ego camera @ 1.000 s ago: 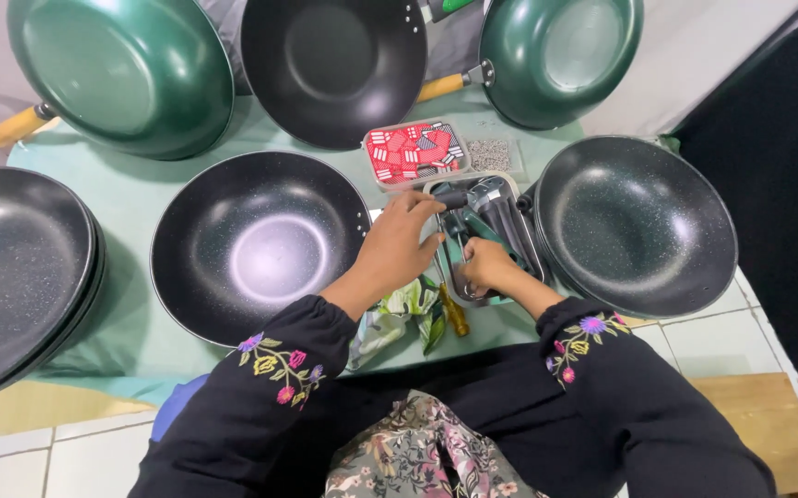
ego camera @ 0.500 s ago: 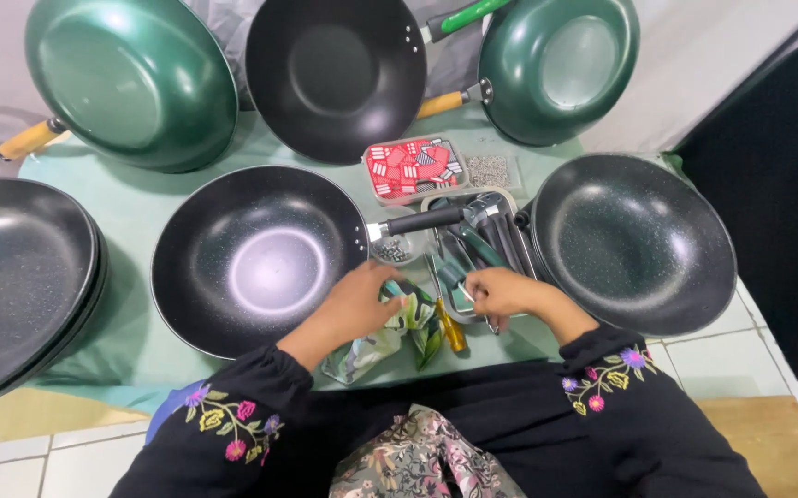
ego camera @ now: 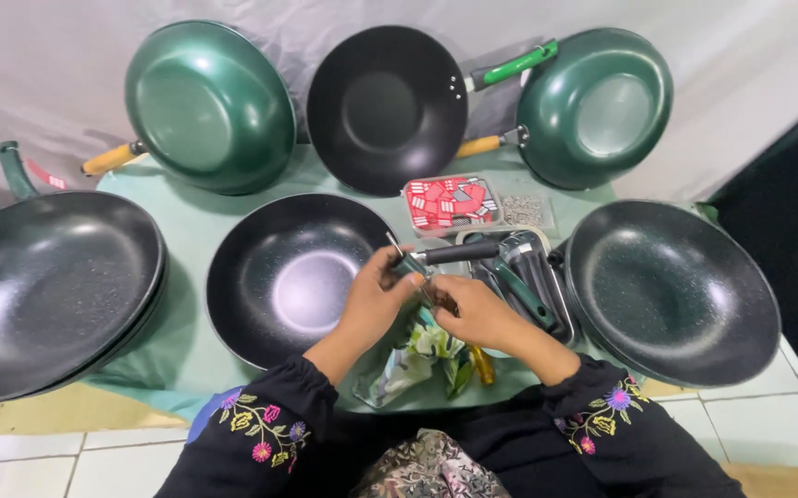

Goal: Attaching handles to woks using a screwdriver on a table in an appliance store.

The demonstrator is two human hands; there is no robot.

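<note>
My left hand (ego camera: 373,302) grips a short dark green pan handle (ego camera: 411,266) with a metal end, holding it over the right rim of a handle-less black pan (ego camera: 293,277). My right hand (ego camera: 480,316) meets it from the right and pinches the handle's near end. What else its fingers hold is hidden. Right behind the hands, a shallow tray (ego camera: 555,293) holds several more black and green handles.
Further pans surround the green cloth: stacked black ones (ego camera: 48,286) at left, a black one (ego camera: 673,290) at right, two green (ego camera: 210,106) (ego camera: 594,103) and a black (ego camera: 387,106) leaning at the back. A red-filled clear box (ego camera: 451,202) and a plastic bag (ego camera: 426,355) lie nearby.
My left hand left the tray and came back toward me. Both hands now meet on the green handle at the middle pan's right rim.
</note>
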